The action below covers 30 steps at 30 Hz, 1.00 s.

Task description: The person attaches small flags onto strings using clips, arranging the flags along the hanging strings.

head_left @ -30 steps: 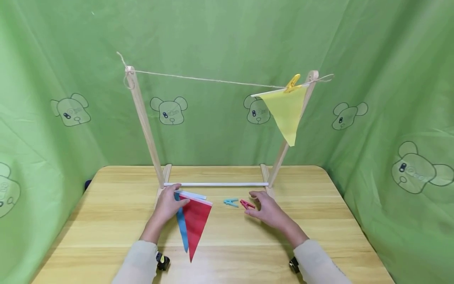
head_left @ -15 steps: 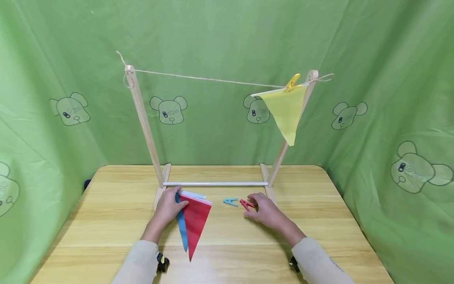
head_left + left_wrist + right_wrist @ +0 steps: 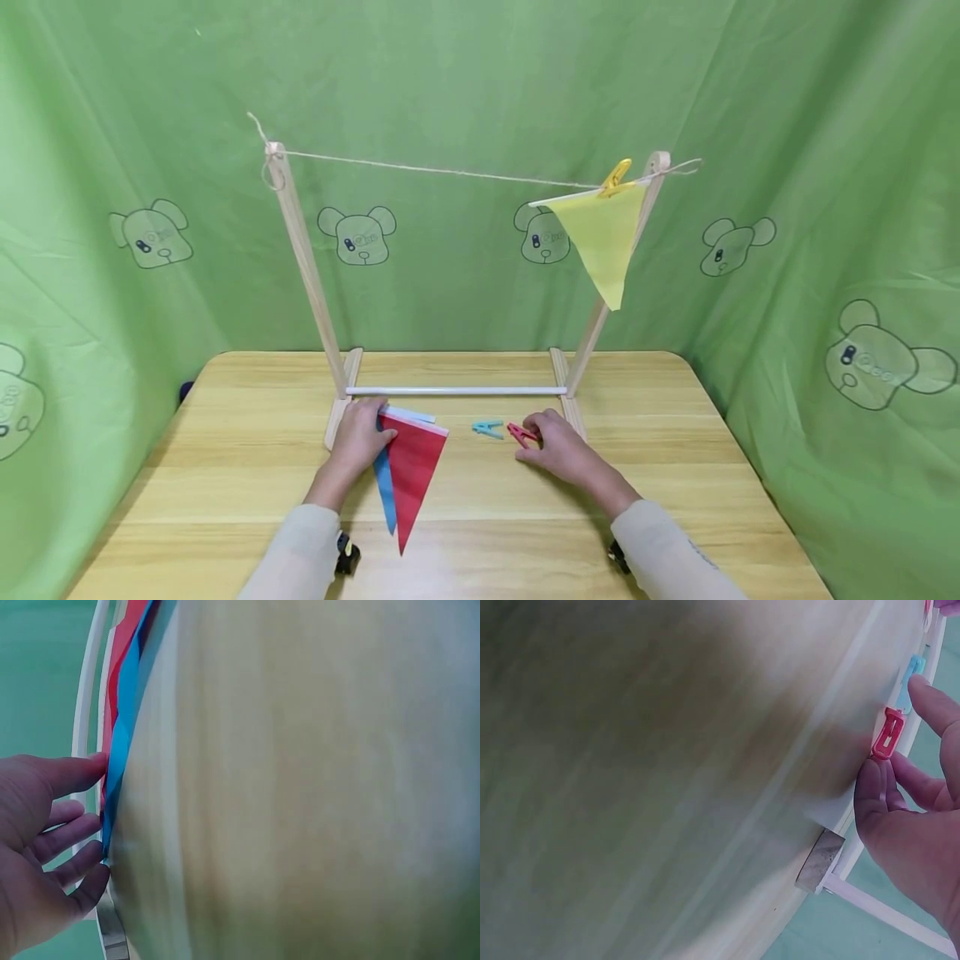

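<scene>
My left hand [image 3: 358, 432] holds a red triangular pennant [image 3: 416, 462] and a blue pennant [image 3: 385, 492] at their upper left corner, thumb over the red one. In the left wrist view the two pennants lie edge-on along the fingertips. Near the table's middle, my right hand [image 3: 558, 446] is spread around a red clothespin [image 3: 521, 434]. Its fingertips meet the clothespin's end in the right wrist view, with the thumb standing apart. A light blue clothespin [image 3: 487, 428] lies just to the left. A yellow pennant [image 3: 600, 237] hangs from the string by a yellow clothespin [image 3: 617, 178].
A wooden frame has a left post [image 3: 303, 258] and a right post [image 3: 600, 317]. A white bar [image 3: 457, 390] joins them low down, and a string [image 3: 442, 170] runs between their tops. Green curtains [image 3: 450, 283] surround the wooden table [image 3: 502, 542].
My right hand has closed in slightly around the red clothespin. The left hand has drawn back a little along the pennants' edge, and the pennants are almost in the same place.
</scene>
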Tool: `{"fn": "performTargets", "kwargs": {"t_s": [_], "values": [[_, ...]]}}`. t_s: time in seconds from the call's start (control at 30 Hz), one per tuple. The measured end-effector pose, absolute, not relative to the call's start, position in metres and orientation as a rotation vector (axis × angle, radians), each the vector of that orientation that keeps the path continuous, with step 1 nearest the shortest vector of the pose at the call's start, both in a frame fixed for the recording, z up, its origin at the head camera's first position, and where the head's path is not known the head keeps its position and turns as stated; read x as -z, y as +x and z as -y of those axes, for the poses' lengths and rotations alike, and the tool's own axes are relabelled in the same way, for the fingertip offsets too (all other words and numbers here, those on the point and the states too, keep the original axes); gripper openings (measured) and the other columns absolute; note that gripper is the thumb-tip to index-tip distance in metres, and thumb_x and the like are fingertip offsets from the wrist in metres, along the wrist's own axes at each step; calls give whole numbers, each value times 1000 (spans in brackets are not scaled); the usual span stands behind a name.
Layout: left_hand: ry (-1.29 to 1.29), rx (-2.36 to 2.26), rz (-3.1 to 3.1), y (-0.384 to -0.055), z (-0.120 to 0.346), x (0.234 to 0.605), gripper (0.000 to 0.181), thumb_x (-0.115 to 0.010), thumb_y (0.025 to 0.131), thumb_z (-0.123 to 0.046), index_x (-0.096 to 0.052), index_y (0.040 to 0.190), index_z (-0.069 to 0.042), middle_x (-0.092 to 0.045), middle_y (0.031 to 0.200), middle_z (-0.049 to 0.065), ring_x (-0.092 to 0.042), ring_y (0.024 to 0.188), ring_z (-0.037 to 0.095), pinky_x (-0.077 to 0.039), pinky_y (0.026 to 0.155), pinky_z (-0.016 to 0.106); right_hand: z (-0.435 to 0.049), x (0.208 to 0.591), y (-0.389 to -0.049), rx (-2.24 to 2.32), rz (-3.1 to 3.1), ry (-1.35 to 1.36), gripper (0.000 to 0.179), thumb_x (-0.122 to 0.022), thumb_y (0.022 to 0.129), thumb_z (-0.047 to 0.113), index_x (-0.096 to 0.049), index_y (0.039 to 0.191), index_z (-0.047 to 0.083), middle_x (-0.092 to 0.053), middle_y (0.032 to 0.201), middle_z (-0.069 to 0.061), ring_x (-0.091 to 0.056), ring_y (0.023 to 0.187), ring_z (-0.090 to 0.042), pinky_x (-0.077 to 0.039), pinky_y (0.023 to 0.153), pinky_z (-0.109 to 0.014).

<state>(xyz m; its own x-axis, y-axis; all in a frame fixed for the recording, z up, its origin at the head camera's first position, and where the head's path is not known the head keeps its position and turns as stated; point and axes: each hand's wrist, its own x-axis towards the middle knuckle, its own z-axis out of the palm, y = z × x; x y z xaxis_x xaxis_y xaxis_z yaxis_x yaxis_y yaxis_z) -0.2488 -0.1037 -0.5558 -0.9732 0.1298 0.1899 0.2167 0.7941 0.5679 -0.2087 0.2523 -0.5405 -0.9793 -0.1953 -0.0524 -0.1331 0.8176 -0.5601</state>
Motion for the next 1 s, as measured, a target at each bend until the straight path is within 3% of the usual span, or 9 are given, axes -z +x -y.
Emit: {"fn": "performTargets", "kwargs": {"t_s": [0.37,0.67,1.0], "values": [[-278,891,2839,-251,103,558,47,-89,79,-9,-69,119,5,-69,115,21,-62,109,39,-53,102,51,-248,544,-211,833,-2921,-236,40,-86,85,24,-67,113,2,-55,99,-5,-50,84,-15,-49,74,-31],[-275,893,2881,-249,103,554,44,-87,82,-10,-71,120,3,-68,119,20,-60,112,39,-52,103,51,-249,546,-212,806,-2948,-227,29,-85,87,21,-66,103,6,-54,92,-3,-48,79,-14,-45,64,-25],[-300,842,2886,-249,102,555,28,-86,83,-8,-75,108,-2,-67,109,15,-58,104,36,-53,96,50,-249,547,-213,816,-2936,-226,27,-84,87,19,-65,101,7,-54,91,-2,-48,78,-14,-44,64,-26]]}}
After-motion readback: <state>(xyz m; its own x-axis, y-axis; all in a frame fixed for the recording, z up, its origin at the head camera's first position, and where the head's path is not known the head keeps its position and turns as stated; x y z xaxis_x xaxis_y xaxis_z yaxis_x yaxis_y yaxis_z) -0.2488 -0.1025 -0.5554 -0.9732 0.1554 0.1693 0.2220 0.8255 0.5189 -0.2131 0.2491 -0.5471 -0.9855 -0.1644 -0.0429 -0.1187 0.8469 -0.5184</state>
